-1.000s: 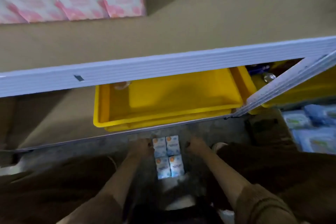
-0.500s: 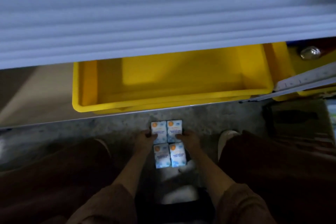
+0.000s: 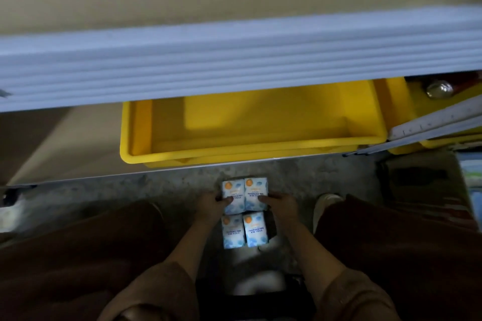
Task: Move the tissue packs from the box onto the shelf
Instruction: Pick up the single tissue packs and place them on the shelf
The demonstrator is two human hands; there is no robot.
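Tissue packs (image 3: 245, 212), four (white-blue wrappers, orange dot each), sit two by two above the floor (image 3: 169, 187); left hand (image 3: 211, 204) and right hand (image 3: 280, 204) clasp the farther pair.

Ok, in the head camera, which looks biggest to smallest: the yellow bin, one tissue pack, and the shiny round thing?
1. yellow bin
2. tissue pack
3. shiny round thing

The last two look close in size, and the round thing sits farther away, so their order is unsure.

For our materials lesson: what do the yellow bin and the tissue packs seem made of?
Yellow bin: probably moulded plastic, smooth, slightly glossy, with a rounded rolled rim. Tissue packs: likely thin printed plastic film, faintly shiny, though the dim light leaves it open.
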